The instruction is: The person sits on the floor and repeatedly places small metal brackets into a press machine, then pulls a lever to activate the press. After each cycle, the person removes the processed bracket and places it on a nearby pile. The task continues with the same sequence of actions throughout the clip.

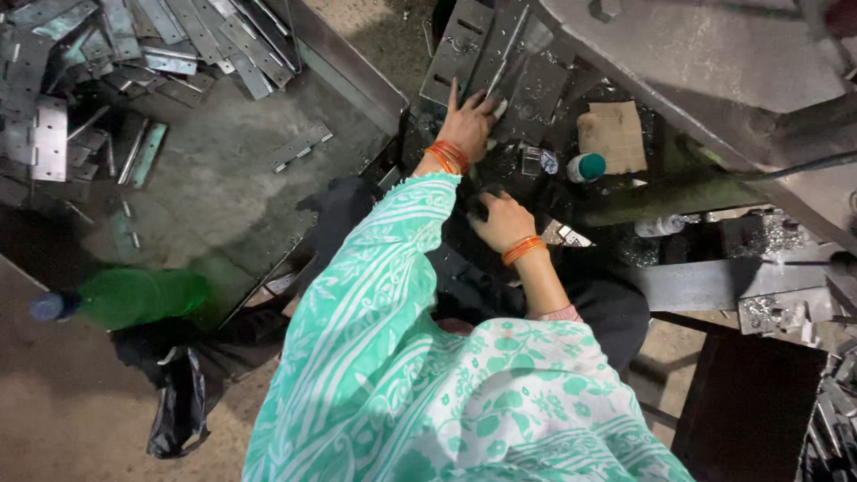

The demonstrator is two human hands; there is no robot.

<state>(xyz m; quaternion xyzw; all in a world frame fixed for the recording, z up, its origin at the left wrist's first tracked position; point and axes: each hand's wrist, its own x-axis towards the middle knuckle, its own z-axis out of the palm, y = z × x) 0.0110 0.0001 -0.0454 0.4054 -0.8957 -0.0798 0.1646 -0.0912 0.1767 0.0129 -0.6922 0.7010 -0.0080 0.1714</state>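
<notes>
Fingers spread and flat, the left hand (470,120) presses on a grey slotted metal plate (527,85) at the top of the dark workbench (500,268), gripping nothing, just palm down on the steel. That plate lies tilted among a few overlapping ones of the same kind, right under the grey machine body (714,62). Orange bangles (448,156) ring the wrist.

Down a little, the right hand (503,221) is curled over something small and dark on the bench; it looks closed, but what it holds, if anything, I cannot tell, because the knuckles hide it. More orange bangles sit on that wrist too.

Moving outward: just right of the left hand, a small white bottle with a teal cap (586,167) lies beside a tan square of cardboard (613,136). A clear bottle (661,227) lies further right, near silvery metal shavings (777,234).

Off to the left, a big grey metal tray (232,178) carries a heap of flat steel hinge strips (134,54). Below it, a green plastic bottle with a blue cap (134,297) lies on its side, and a black plastic bag (178,402) slumps on the floor.
</notes>
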